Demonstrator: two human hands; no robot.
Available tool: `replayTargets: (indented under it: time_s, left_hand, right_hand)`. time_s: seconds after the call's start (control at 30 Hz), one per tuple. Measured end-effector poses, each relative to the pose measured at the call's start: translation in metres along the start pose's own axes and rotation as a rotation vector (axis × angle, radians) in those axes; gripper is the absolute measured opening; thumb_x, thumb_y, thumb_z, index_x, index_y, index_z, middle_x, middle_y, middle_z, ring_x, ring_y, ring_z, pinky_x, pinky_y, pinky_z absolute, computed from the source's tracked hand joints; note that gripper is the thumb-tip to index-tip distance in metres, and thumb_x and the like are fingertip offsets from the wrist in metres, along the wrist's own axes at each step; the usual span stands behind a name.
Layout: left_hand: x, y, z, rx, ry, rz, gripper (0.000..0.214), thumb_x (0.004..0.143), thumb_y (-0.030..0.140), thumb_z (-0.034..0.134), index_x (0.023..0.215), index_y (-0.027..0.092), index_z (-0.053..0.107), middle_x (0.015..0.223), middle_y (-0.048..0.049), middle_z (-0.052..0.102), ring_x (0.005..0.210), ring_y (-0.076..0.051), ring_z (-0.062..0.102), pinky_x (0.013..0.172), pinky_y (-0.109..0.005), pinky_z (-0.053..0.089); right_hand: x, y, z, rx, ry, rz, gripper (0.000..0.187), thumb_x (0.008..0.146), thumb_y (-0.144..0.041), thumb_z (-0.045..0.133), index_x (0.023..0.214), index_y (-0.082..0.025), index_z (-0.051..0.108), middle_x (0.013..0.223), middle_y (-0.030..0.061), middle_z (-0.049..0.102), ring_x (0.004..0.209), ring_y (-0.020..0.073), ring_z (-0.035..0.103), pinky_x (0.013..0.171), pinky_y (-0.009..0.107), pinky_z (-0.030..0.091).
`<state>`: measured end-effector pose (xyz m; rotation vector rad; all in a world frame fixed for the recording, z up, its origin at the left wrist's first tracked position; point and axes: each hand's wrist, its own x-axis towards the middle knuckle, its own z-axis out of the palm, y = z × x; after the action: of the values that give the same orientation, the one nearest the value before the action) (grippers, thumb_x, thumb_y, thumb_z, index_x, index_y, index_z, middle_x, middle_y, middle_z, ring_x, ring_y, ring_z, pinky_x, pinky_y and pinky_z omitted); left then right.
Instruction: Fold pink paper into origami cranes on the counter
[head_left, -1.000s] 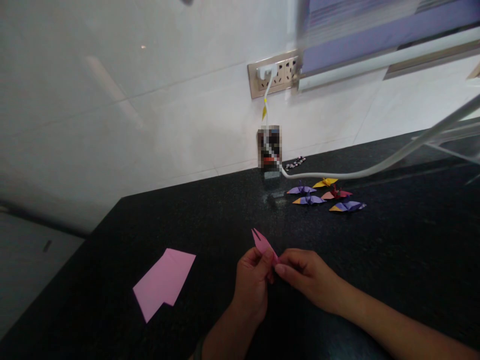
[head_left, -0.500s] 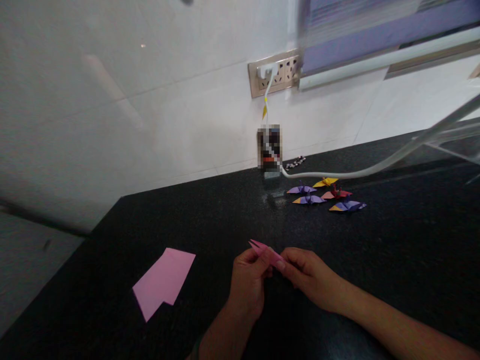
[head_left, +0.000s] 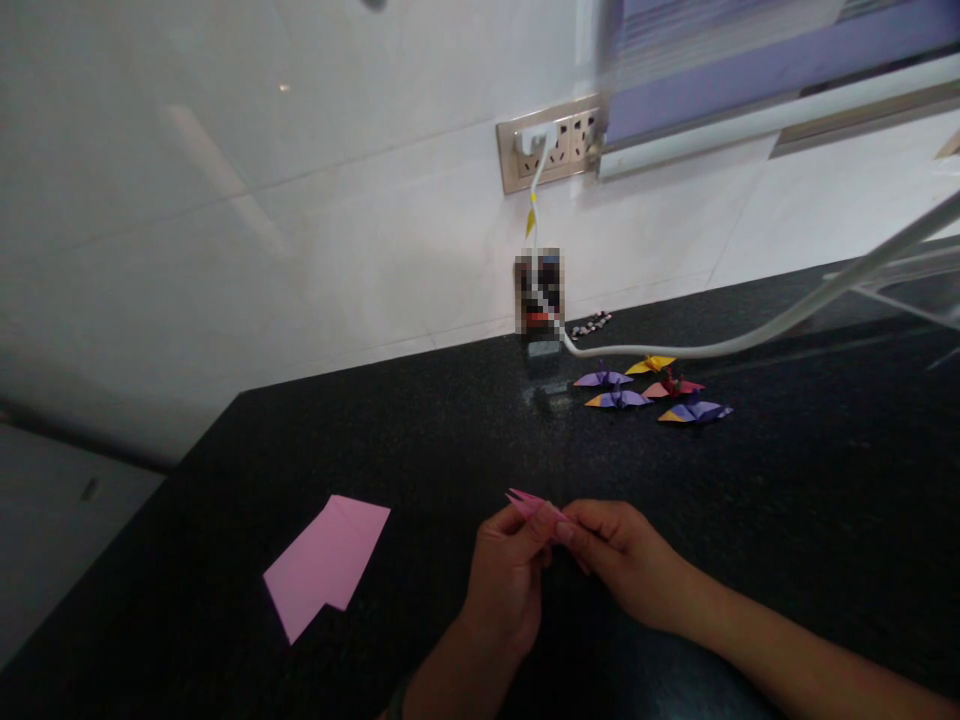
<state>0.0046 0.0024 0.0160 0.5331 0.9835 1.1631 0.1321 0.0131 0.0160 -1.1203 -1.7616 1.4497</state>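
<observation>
In the lower middle of the frame, the small folded pink paper is held between two hands, a little above or on the dark bench; which of the two, I cannot tell. Since one second ago, its two sharp points have come down: before they stood steeply up, now they lie flatter and aim to the left. The left hand has its grip closed around the middle of the paper, thumb on top, and the right hand pinches the other end, so this end is mostly hidden by fingers. In my judgement, this means that the paper is turned for work on the pinched end, and that this fold is not finished. The loose pink paper at lower left and the folded birds at right of centre have not moved.
</observation>
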Motion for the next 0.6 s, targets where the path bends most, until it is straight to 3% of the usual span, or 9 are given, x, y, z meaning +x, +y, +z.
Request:
replayTargets:
  time_s: [0.33,0.6]
  left_hand:
    - [0.0044,0.0012,-0.0039,0.148,0.087,0.154,0.007,0.064,0.017,0.065,0.062,0.012,0.061,0.058,0.0004,0.053,0.053,-0.006,0.04,0.051,-0.02,0.03]
    - [0.0054,0.0017,-0.0041,0.086,0.07,0.147,0.021,0.073,0.024,0.056,0.056,0.012,0.058,0.053,0.0022,0.046,0.051,-0.006,0.039,0.049,-0.02,0.029]
  right_hand:
    - [0.0011,-0.0006,-0.0045,-0.043,-0.022,-0.004,0.028,0.083,-0.035,0.039,0.071,-0.015,0.054,0.055,-0.0043,0.039,0.051,0.0079,0.035,0.045,0.018,0.028]
    - [0.0004,-0.0042,-0.0063,-0.09,-0.037,-0.026,0.026,0.084,-0.031,0.037,0.072,-0.015,0.055,0.058,-0.003,0.043,0.053,0.0086,0.038,0.048,0.019,0.029]
